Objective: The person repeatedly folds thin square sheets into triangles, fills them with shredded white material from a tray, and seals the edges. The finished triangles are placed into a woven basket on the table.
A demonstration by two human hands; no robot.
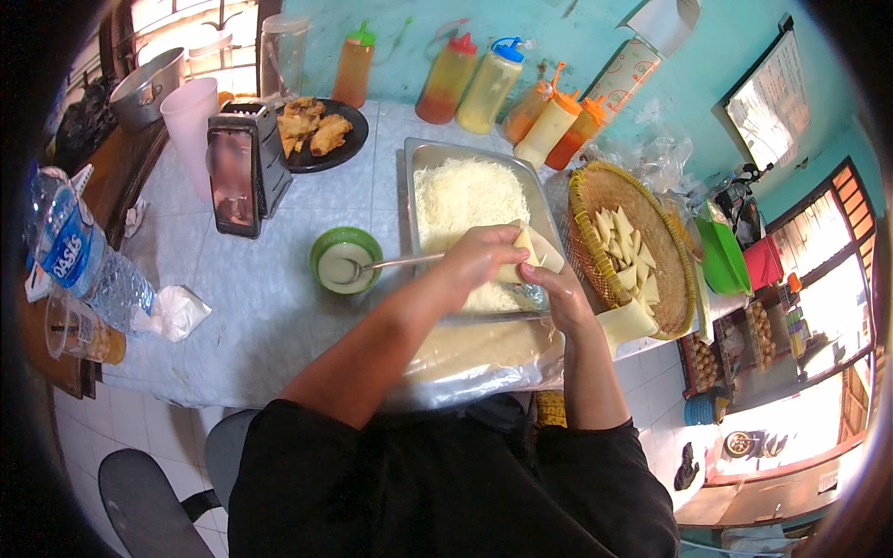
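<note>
Both of my hands are closed on a pale pastry wrapper [547,253], partly folded, held above the metal tray [414,177]. My left hand [476,263] pinches its left side, while my right hand [565,296] supports it from below and the right, thumb on the near edge. White, finely shredded filling [465,195] is heaped in the tray. Left of the tray, a green bowl [346,234] holds white liquid, with a metal spoon [409,261] resting in it; my left hand hides the handle's end. Several folded pastry triangles [625,244] lie in the woven basket [581,209] at the right.
Squeeze bottles [488,88] stand along the wall. At the far left are a phone [233,181] against a grater, a black plate [349,149] of fried food, a water bottle [88,246] and a plastic cup [79,327]. A stack of wrappers [488,349] under plastic lies at the front edge.
</note>
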